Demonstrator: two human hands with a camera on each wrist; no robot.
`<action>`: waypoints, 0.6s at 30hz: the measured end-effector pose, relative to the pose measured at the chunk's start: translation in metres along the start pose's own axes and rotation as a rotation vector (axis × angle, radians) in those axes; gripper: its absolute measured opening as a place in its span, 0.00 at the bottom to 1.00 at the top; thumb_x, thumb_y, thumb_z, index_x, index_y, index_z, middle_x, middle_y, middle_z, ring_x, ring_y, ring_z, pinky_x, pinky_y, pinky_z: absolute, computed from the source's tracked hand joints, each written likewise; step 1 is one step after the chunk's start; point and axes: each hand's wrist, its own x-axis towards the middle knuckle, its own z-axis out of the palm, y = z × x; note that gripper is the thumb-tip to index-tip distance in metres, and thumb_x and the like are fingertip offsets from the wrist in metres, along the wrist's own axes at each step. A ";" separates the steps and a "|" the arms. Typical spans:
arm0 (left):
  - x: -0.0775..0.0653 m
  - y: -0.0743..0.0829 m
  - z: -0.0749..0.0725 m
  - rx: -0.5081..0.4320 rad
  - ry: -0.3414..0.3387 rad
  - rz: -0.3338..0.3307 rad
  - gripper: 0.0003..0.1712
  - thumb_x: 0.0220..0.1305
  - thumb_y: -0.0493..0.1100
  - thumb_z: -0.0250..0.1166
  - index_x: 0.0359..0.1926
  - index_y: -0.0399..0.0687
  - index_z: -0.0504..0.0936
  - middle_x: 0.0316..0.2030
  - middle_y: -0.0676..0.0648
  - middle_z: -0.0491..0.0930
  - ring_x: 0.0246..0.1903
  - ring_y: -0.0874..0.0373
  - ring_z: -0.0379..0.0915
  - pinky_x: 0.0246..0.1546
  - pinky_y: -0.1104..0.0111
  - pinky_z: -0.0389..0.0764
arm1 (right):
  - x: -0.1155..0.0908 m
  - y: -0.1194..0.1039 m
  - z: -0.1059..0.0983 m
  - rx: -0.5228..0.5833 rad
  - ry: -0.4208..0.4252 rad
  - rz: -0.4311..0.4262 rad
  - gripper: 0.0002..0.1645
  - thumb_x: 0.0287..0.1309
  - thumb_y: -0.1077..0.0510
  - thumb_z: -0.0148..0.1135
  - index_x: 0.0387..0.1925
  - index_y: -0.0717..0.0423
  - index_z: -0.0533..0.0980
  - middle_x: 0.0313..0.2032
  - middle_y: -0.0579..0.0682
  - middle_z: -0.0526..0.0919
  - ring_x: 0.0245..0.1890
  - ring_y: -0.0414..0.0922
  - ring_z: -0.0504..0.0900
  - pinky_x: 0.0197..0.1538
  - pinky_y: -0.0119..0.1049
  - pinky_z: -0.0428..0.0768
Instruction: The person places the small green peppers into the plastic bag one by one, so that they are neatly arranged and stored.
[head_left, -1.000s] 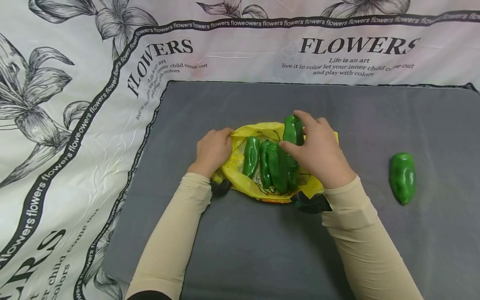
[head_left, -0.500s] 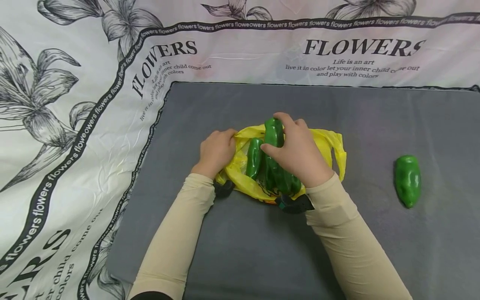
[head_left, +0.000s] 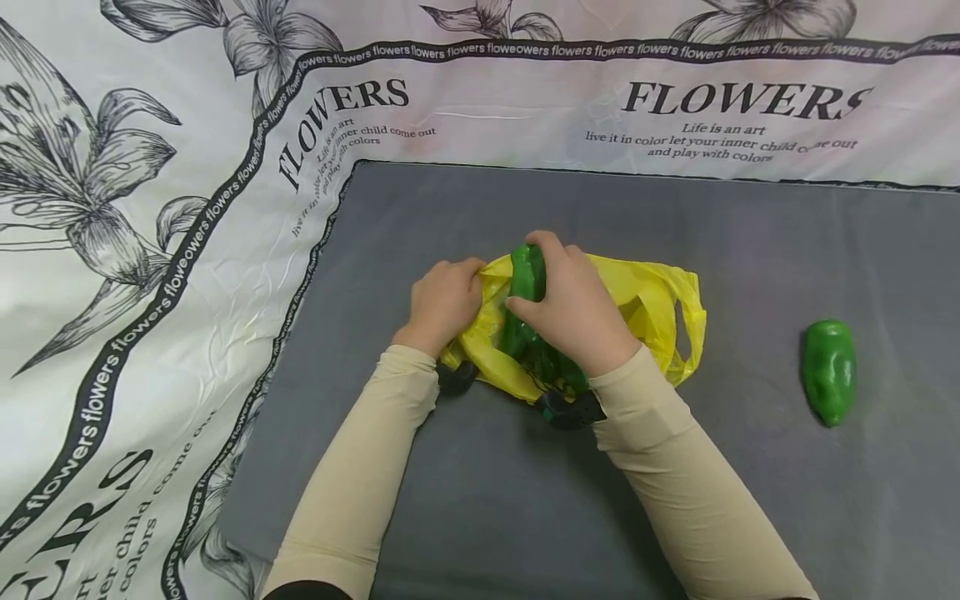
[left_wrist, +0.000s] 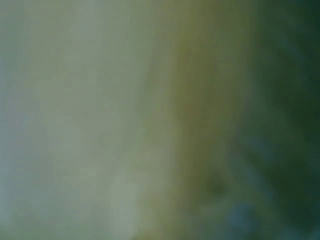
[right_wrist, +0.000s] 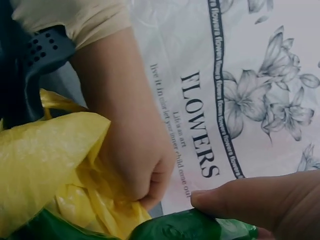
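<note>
A yellow plastic bag [head_left: 637,292] lies on the grey mat with its mouth open. The left hand [head_left: 442,304] grips the bag's left rim, its fingers curled in the right wrist view. Between thumb and fingers, the right hand [head_left: 581,312] holds a green pepper [head_left: 528,271] at the bag's mouth; in the right wrist view its thumb presses on the pepper [right_wrist: 175,226]. More green peppers [head_left: 517,335] lie in the bag, partly hidden by the right hand. The left wrist view is too blurred to make out anything.
A single green pepper [head_left: 828,372] lies on the grey mat [head_left: 750,500] to the right of the bag. A white cloth [head_left: 517,100] printed with flowers and lettering borders the mat at the back and left. Dark wrist devices [head_left: 570,410] sit close to the bag's front edge.
The right hand has moved left across the bag with the pepper and is now near the left hand. The bag's right handle has come into sight. The left hand keeps its grip.
</note>
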 end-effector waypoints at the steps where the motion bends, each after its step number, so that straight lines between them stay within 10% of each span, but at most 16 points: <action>1: 0.000 0.000 0.000 0.002 0.001 0.000 0.23 0.83 0.47 0.47 0.69 0.61 0.81 0.55 0.50 0.87 0.52 0.49 0.79 0.42 0.48 0.82 | 0.001 0.000 0.001 -0.005 -0.003 0.000 0.50 0.64 0.51 0.75 0.78 0.57 0.59 0.59 0.64 0.75 0.47 0.57 0.79 0.46 0.50 0.84; 18: 0.000 0.000 0.000 0.021 -0.006 0.005 0.23 0.84 0.47 0.46 0.69 0.61 0.81 0.56 0.51 0.86 0.51 0.50 0.79 0.43 0.49 0.83 | 0.009 0.014 0.023 -0.127 0.030 -0.043 0.48 0.62 0.51 0.76 0.75 0.59 0.60 0.52 0.65 0.79 0.44 0.59 0.80 0.48 0.55 0.82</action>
